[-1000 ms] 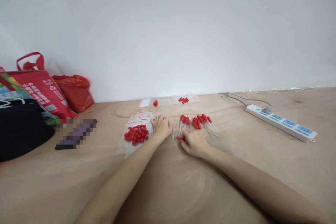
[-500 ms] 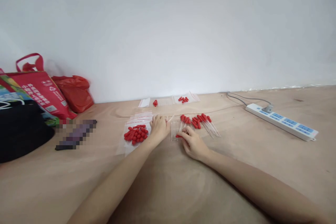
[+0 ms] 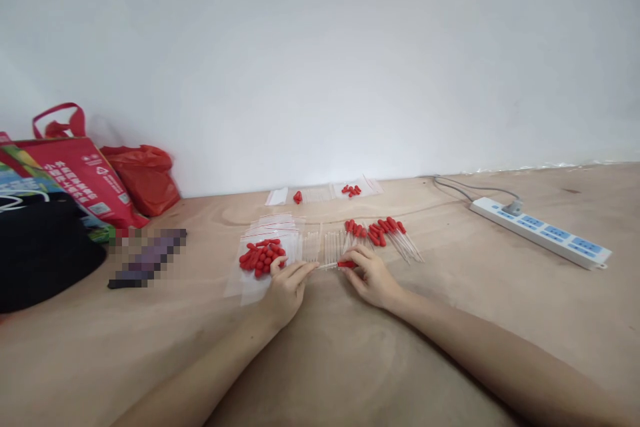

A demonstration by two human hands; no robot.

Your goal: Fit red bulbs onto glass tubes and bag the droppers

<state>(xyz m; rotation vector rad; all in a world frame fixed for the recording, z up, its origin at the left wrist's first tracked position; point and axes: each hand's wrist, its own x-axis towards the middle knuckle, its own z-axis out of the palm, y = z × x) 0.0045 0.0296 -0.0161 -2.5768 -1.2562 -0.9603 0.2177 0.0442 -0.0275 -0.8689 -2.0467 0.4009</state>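
In the head view, the left hand (image 3: 287,290) pinches a thin clear tube (image 3: 327,266), held level toward the right hand (image 3: 367,275), whose fingers clamp a small red rubber bulb (image 3: 346,264). Behind them lie rows of thin clear tubes (image 3: 332,247); a pile of red rubber bulbs (image 3: 262,256) rests on clear plastic bags (image 3: 249,287) beside the left hand.

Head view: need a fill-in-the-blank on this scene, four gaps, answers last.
The left hand holds a thin clear tube, while the bulb in the right hand is ____. The heaped bulbs on the plastic bags lie to the ____ of the lined-up tubes. The power strip is on the ____ side of the view. The hat is ____.

Missing words: red; left; right; black
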